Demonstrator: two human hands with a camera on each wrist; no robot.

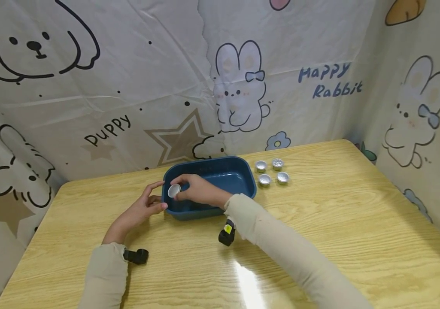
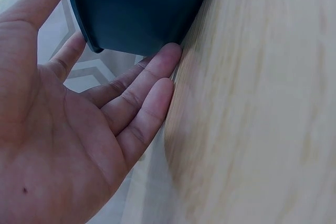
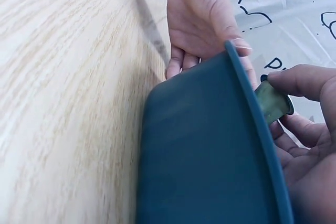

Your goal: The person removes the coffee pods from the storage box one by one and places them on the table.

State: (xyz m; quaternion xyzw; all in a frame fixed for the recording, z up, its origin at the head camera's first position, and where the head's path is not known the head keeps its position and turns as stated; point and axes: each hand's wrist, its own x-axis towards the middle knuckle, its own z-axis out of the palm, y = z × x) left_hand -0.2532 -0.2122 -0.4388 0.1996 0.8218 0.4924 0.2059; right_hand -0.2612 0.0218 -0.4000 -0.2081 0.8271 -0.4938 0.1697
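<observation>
My right hand (image 1: 198,190) reaches over the left end of a blue rectangular basin (image 1: 231,161). Its thumb and fingers pinch a small coffee capsule (image 1: 174,190), whose pale round face shows in the head view. From the right wrist, the same capsule (image 3: 272,102) has a greenish side and stands just past the basin's rim. At the basin's left end, my left hand (image 1: 142,208) is spread, with thumb and index finger at the rim. In the left wrist view its lower fingers (image 2: 144,121) extend loosely beside the basin's outer wall (image 2: 136,14), near the tabletop.
Several silver-topped capsules (image 1: 265,180) stand grouped on the wooden table (image 1: 320,223), just right of the basin. A cloth backdrop (image 1: 165,51) with cartoon animals hangs behind the table and along its sides. Each wrist carries a small black camera (image 1: 136,256).
</observation>
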